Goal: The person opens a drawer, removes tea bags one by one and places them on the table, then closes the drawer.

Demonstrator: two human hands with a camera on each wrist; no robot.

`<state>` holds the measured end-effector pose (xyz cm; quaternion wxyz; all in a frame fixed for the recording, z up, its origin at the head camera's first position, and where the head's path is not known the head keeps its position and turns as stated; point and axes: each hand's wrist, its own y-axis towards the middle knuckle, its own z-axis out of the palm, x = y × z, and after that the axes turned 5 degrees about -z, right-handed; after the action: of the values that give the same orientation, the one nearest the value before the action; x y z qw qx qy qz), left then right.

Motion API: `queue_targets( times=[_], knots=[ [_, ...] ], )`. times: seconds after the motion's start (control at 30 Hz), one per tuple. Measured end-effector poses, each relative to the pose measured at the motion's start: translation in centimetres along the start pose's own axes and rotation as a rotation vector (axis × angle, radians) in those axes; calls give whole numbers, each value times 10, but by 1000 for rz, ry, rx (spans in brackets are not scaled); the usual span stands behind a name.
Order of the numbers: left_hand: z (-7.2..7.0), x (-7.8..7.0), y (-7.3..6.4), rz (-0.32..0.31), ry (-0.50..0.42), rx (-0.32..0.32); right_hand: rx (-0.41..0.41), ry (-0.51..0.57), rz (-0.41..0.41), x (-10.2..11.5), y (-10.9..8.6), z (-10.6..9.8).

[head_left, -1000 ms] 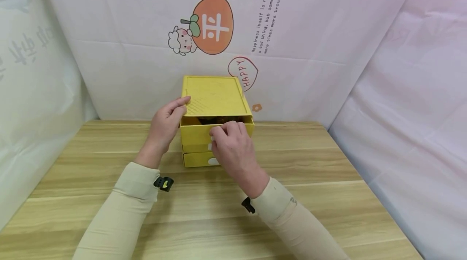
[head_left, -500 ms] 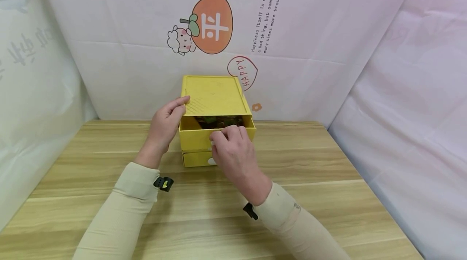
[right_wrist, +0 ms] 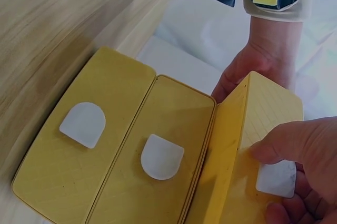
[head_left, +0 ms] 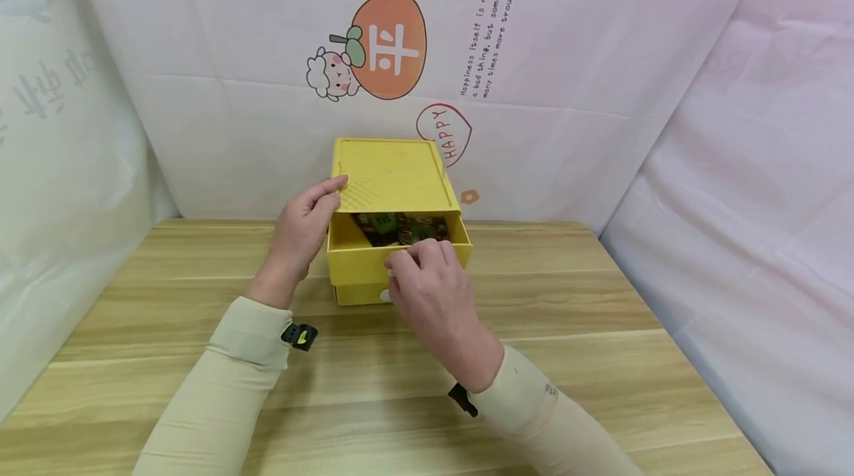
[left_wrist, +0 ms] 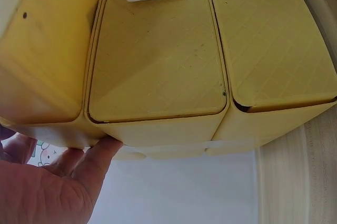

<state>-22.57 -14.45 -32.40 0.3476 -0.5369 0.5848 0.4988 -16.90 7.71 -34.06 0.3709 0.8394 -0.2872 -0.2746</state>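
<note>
A small yellow drawer cabinet (head_left: 396, 172) stands on the wooden table against the back cloth. My left hand (head_left: 303, 227) rests against its left side near the front top edge, its fingers fairly straight in the head view. With fingers and thumb, my right hand (head_left: 437, 305) grips the white tab handle (right_wrist: 276, 179) of the top drawer (head_left: 356, 265), which is pulled partway out. Inside that drawer lie dark, glossy packets (head_left: 382, 227) with green and brown patterns. In the left wrist view the middle drawer (left_wrist: 158, 50) and bottom drawer (left_wrist: 279, 45) sit closed, each with a white handle.
The wooden table (head_left: 360, 402) spreads out in front and to both sides of the cabinet. White printed cloth (head_left: 554, 157) hangs right behind it, and more white cloth (head_left: 760, 239) closes in the right side. A dark strap device (head_left: 300, 336) sits on the left wrist.
The right hand has drawn the top drawer further out toward me, and more of the packets show inside. The left hand has stayed in place against the cabinet.
</note>
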Motion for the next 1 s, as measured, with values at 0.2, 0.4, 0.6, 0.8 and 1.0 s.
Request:
queue_targets(
  times=[0.2, 0.4, 0.6, 0.8, 1.0],
  knots=[
    [0, 0, 0, -3, -5, -3, 13, 1, 6, 4, -3, -6],
    [1, 0, 2, 5, -6, -9, -3, -8, -7, 8, -5, -11],
    [1, 0, 1, 5, -2, -13, -8, -11, -3, 12, -7, -16],
    [1, 0, 1, -4, 5, -21, 2, -3, 6, 16, -10, -21],
    [2, 1, 1, 2, 5, -23, 2, 4, 1, 19, -14, -26]
  ],
)
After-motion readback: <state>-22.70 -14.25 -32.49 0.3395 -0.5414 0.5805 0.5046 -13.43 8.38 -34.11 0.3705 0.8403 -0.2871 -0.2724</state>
